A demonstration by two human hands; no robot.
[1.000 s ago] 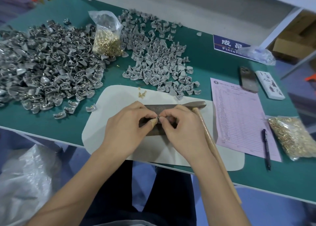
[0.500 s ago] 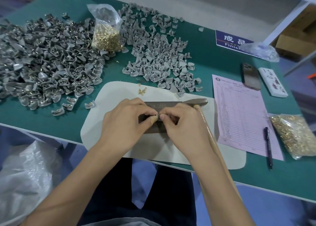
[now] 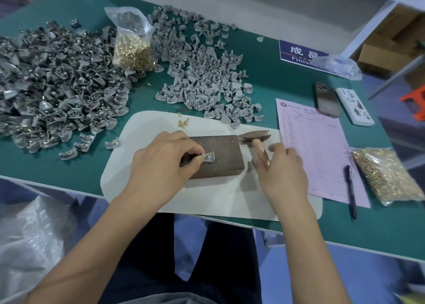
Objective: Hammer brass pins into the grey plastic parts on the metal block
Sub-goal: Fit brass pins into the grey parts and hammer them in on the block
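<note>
We have one grey plastic part (image 3: 209,157) sitting on top of the metal block (image 3: 218,156), near its left end, and the block rests on the pale mat (image 3: 142,128) on the table (image 3: 264,82). Our left hand (image 3: 163,165) pinches the part between thumb and forefinger, holding it down on the block; a glint of brass shows in it, which we take for a pin already seated. Our right hand (image 3: 282,172) holds nothing, its fingers loosely spread and reaching over the wooden handle of the hammer (image 3: 255,138), which lies just beside the block's right end

We judge the part light, small and stiff, with smooth moulded faces likely to skid on bare metal, so it wants pinching by its side walls, fingertips clear of the pin. The pin looks tiny and easily tipped. The hammer will be head-heavy; we would grip the handle well back from the head. The block seems heavy enough to stay put
</note>
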